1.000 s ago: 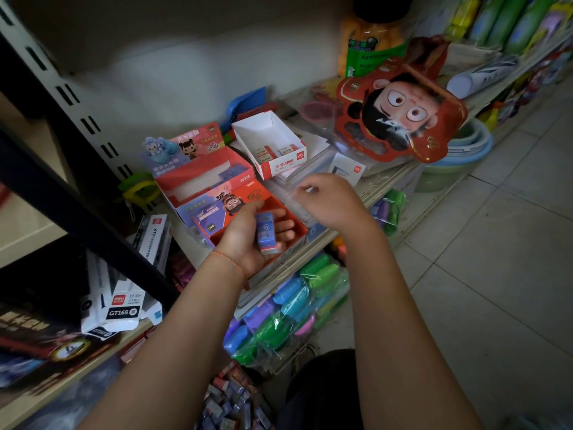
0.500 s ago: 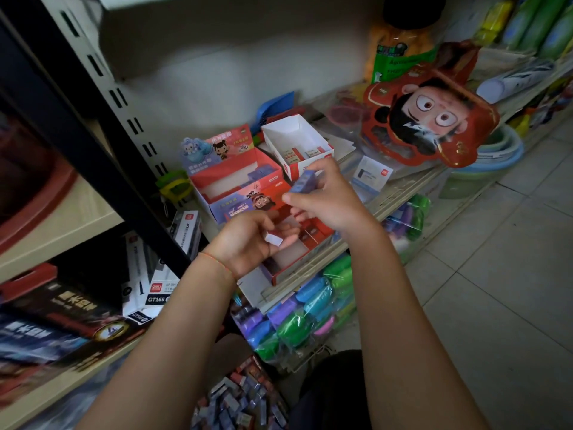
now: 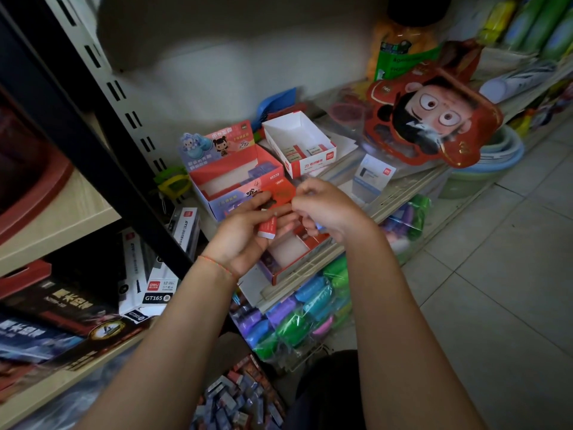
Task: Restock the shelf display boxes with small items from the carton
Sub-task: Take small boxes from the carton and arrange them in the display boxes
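Dim, shadowed shelving on the left; brighter daylight falls on the pale tiled floor (image 3: 496, 274) at right; edges bend and smear.

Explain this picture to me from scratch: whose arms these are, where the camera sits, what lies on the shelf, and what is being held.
There is no machine here. The two bare arms belong to a person, and the one picture comes from a camera worn on that person's head, looking down at the hands.

The left hand holds a small red-and-white eraser in its grip. The right hand has its fingers curled just beside it; something small and bluish shows under them, but it is too blurred to name.

On the wire shelf stand a red cardboard display box with cartoon figures, a white open cardboard box with a red front holding a few erasers, and a lower red box under the hands. At the bottom lies a pile of small wrapped erasers.
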Available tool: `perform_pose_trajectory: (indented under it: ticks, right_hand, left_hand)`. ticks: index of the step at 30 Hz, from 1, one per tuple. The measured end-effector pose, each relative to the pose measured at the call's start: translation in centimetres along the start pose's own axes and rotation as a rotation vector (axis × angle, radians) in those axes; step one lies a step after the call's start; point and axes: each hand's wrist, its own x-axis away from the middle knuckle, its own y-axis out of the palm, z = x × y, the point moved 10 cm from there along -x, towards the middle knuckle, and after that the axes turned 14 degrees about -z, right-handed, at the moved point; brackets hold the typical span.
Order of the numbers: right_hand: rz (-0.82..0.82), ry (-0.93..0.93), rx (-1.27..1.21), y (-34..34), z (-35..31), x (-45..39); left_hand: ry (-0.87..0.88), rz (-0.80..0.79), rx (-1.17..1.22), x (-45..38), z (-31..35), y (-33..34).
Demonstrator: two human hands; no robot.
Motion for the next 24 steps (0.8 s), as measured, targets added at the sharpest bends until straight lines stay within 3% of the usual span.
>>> perform_pose_trajectory:
  ticks: [4,9,14,18,24]
  right_hand:
    - [-0.162,0.015,0.158,2.0,0.2,0.2]
    - [-0.157,-0.069,0.164,2.5,-0.6,0.0]
    - [0.07,-0.108,0.105,-0.5,-1.2,0.4]
    - [0.24,-0.199,-0.132,-2.4,-1.6,1.2]
    - [0.292,-0.275,-0.23,-1.4,-3.2,0.8]
  left_hand:
    - [0.043,-0.003,0.026,-0.5,0.4,0.3]
    - [0.063,0.032,0.007,-0.9,0.1,0.5]
    - [0.036,0.067,-0.173,-0.6,0.3,0.5]
    - [0.019,0.19,-0.313,-0.2,1.5,-0.6]
    - [0.031,0.249,-0.442,-2.0,5.2,0.5]
